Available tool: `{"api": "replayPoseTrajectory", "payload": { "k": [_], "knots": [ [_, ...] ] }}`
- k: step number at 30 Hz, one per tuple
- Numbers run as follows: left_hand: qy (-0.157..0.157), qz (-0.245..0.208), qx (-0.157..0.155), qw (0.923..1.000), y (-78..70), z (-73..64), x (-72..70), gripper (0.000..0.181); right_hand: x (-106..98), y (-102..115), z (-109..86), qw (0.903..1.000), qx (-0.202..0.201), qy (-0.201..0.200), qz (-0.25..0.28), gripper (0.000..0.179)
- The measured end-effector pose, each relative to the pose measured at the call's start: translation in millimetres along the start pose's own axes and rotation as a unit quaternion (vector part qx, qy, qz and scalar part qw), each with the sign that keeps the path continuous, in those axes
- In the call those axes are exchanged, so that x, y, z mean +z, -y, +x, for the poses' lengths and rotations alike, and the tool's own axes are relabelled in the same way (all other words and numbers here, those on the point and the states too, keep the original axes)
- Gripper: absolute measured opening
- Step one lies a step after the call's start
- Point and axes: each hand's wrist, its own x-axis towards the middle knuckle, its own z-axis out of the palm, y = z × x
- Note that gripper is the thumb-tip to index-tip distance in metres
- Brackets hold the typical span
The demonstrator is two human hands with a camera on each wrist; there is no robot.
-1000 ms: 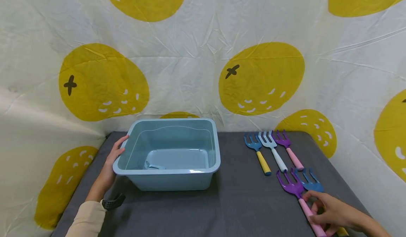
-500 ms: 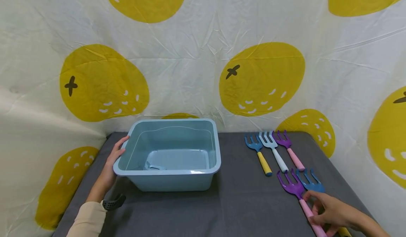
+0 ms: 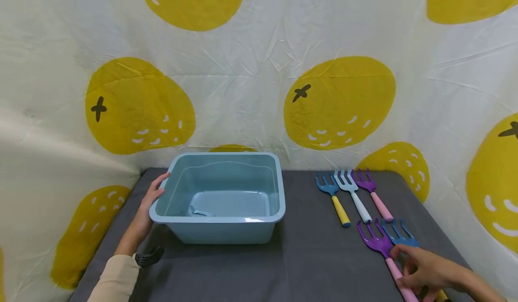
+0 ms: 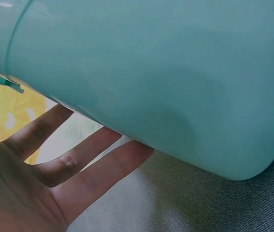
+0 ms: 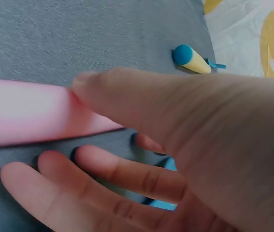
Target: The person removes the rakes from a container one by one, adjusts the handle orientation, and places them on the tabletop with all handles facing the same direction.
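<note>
My left hand [image 3: 149,201] touches the left rim of a light blue plastic basin [image 3: 220,220]. In the left wrist view its straight, spread fingers [image 4: 95,176] lie against the outer wall. On the right, my right hand [image 3: 429,270] is over a purple garden hand fork with a pink handle [image 3: 394,270], which lies on the dark cloth. The thumb [image 5: 98,87] rests on that handle, while the other fingers curve loosely beside it, apart from it. Partly hidden under this hand is a blue hand fork [image 3: 402,239] with a yellow handle.
Behind these lie a blue hand fork with a yellow handle [image 3: 341,211], a pale blue hand fork [image 3: 360,206] and another purple hand fork [image 3: 366,184] with a pink handle. A white curtain with yellow fruit prints [image 3: 340,104] hangs behind the grey table [image 3: 315,261].
The head view has shifted slightly, so everything appears a little farther right and lower. Both hands, the basin and the hand forks keep their places on the table.
</note>
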Motion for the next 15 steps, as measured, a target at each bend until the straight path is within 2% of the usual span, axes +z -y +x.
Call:
{"api": "replayPoseTrajectory", "payload": {
  "k": [4,7,9,12,15],
  "knots": [
    [0.001,-0.003,-0.002,1.0000,0.0,-0.2,0.9,0.057,-13.7,20.0,-0.2,0.9994,0.005,-0.004,-0.034,0.053],
    [0.000,-0.004,-0.003,1.0000,0.1,-0.7,0.5,0.057,-26.8,40.2,2.9,0.9972,-0.034,-0.005,-0.067,0.055],
    [0.001,-0.003,-0.003,1.0000,0.2,-0.5,-0.2,0.057,-35.2,55.0,5.9,0.9923,-0.077,-0.009,-0.096,0.053],
    [0.001,-0.003,-0.003,1.0000,0.0,-0.1,-0.9,0.057,-46.1,79.3,12.3,0.9765,-0.151,-0.026,-0.151,0.052],
    [0.001,-0.001,-0.003,1.0000,-0.1,-0.4,-0.9,0.057,-54.6,107.8,18.8,0.9551,-0.210,-0.047,-0.203,0.053]
  ]
}}
